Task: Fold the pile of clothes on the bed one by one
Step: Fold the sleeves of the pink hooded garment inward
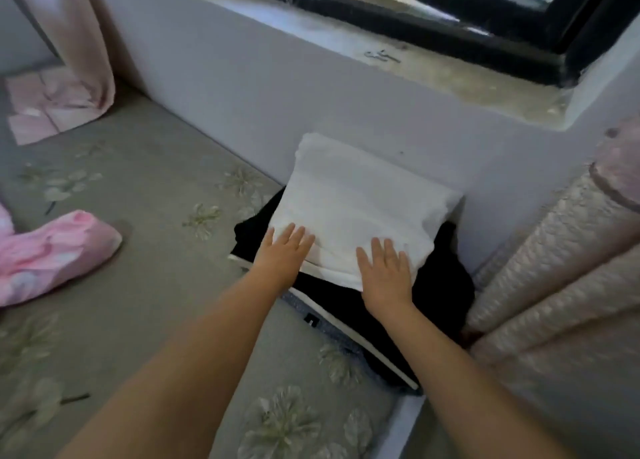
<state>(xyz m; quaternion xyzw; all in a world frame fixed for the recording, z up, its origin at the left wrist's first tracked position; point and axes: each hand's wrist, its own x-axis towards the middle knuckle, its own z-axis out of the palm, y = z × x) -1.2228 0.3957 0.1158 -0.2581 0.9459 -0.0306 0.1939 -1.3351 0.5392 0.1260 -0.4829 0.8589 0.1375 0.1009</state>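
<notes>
Pressing down with straight, spread fingers, the left hand (282, 251) and the right hand (386, 271) are both lying flat on the near edge of a folded white garment (356, 202); neither is gripping anything. That white piece is sitting on a folded black garment (440, 285), which is covering most of what lies under it, so only a pale stripe and a bit of speckled grey cloth are showing just below the wrists. What kind of clothes these are is hard to make out. Off to the left of the left hand, a crumpled pink garment (52, 254) is lying on the flowered bed sheet (156, 199), partly cut off by the edge. Right of the right hand, a rolled cream blanket (554, 268) is running out of view.
</notes>
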